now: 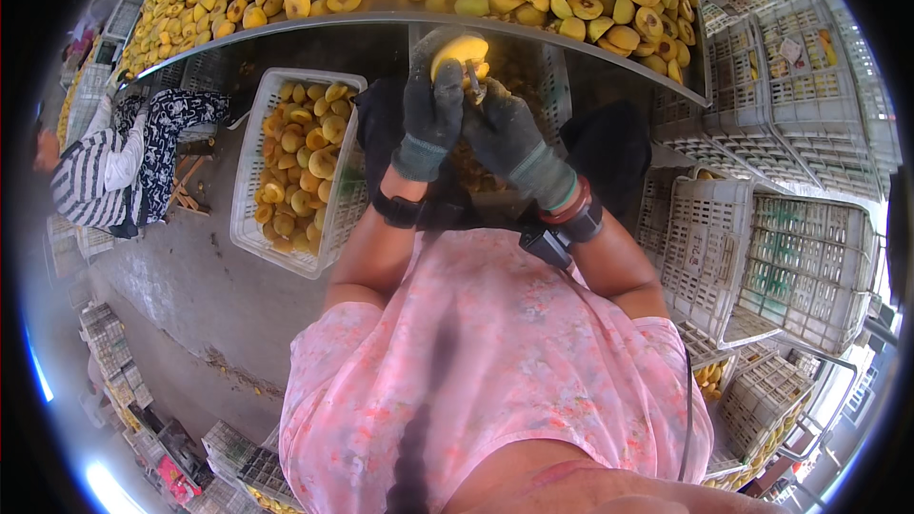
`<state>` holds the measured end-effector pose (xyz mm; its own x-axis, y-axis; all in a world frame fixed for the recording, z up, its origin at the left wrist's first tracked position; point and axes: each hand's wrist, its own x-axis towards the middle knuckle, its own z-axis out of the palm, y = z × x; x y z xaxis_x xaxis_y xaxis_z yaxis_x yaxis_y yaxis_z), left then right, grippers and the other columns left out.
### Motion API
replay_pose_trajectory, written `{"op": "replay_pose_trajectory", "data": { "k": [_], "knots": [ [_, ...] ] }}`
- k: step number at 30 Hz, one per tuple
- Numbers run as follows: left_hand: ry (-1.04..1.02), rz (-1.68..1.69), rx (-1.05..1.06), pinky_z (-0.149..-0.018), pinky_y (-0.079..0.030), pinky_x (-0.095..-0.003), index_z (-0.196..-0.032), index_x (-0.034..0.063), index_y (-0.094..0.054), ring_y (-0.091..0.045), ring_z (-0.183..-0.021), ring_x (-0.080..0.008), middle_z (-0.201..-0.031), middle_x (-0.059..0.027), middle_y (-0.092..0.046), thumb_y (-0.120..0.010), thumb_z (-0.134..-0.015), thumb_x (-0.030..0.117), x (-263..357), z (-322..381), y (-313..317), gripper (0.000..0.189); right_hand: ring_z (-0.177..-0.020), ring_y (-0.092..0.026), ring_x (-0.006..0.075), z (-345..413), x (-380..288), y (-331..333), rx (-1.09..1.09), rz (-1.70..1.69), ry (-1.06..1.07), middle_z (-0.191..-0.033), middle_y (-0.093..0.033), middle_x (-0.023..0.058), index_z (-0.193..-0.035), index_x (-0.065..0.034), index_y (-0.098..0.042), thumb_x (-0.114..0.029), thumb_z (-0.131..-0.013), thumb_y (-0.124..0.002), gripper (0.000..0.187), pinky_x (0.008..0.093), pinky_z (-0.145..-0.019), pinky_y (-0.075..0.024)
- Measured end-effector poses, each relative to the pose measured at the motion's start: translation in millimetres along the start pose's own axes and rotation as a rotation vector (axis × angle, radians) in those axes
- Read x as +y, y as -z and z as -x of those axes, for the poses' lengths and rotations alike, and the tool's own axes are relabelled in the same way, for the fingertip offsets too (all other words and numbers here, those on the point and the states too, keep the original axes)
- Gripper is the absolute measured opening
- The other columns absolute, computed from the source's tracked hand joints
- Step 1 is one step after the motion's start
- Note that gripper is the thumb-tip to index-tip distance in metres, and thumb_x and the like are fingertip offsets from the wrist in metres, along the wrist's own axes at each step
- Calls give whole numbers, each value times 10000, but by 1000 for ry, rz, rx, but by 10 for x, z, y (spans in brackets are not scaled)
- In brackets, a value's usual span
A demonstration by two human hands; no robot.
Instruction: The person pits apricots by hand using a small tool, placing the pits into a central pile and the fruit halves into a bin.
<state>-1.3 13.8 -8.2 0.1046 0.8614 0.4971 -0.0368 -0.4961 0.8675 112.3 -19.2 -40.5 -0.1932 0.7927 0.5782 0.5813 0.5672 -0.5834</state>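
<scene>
My left hand (434, 103), in a dark grey work glove, grips a yellow peach-like fruit (458, 53) just past the metal table's near edge. In my right hand (508, 130), gloved the same way, is a small metal hand tool (473, 78) whose tip meets the fruit's right side. The tool's handle is mostly hidden by my fingers, so its exact kind is unclear. Halved yellow fruits (585, 7), several with brown stone hollows, lie heaped on the metal table (385, 17) beyond both hands.
Left of my legs stands a white plastic crate (243, 171) holding hollowed fruit halves (307, 157). Below my hands, another container (555, 86) is partly hidden. Stacked crates (800, 264) line the right side. A person in striped clothing (96, 182) sits at far left.
</scene>
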Motion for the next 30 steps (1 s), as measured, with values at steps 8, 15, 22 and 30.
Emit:
{"op": "replay_pose_trajectory", "data": {
  "k": [8,15,22,30],
  "knots": [
    [17,84,-58,-810,-469,-306,-1146,-5,-505,-573,-934,-204,-1062,-137,-569,-462,-922,262,-296,-27,94,351,-595,-508,112,120,56,59,-162,-979,-691,-719,-551,-14,-1037,-55,-519,-70,-858,-526,180,260,-526,-420],
    [-43,28,-87,-816,-466,-332,-1125,1,-524,-578,-950,-239,-1071,-137,-566,-484,-893,307,-510,-8,79,386,-557,-485,72,72,107,27,-121,-1144,-757,-708,-502,-20,-1069,-99,-518,-64,-896,-473,182,213,-462,-367],
    [-25,253,-221,-828,-465,-308,-1126,6,-523,-566,-975,-181,-1081,-108,-568,-485,-904,382,-361,-38,185,438,-501,-385,31,85,71,135,-412,-1392,-987,-679,-432,-45,-931,-83,-510,-80,-909,-466,50,178,-420,-302],
    [-252,-472,329,-806,-474,-301,-1097,21,-541,-567,-893,-181,-1003,-93,-582,-413,-952,269,-1212,-91,458,314,-463,-363,27,45,21,2,-377,-1132,-948,-619,-409,-61,-899,-87,-509,-67,-885,-511,25,183,-405,-286]
  ]
}}
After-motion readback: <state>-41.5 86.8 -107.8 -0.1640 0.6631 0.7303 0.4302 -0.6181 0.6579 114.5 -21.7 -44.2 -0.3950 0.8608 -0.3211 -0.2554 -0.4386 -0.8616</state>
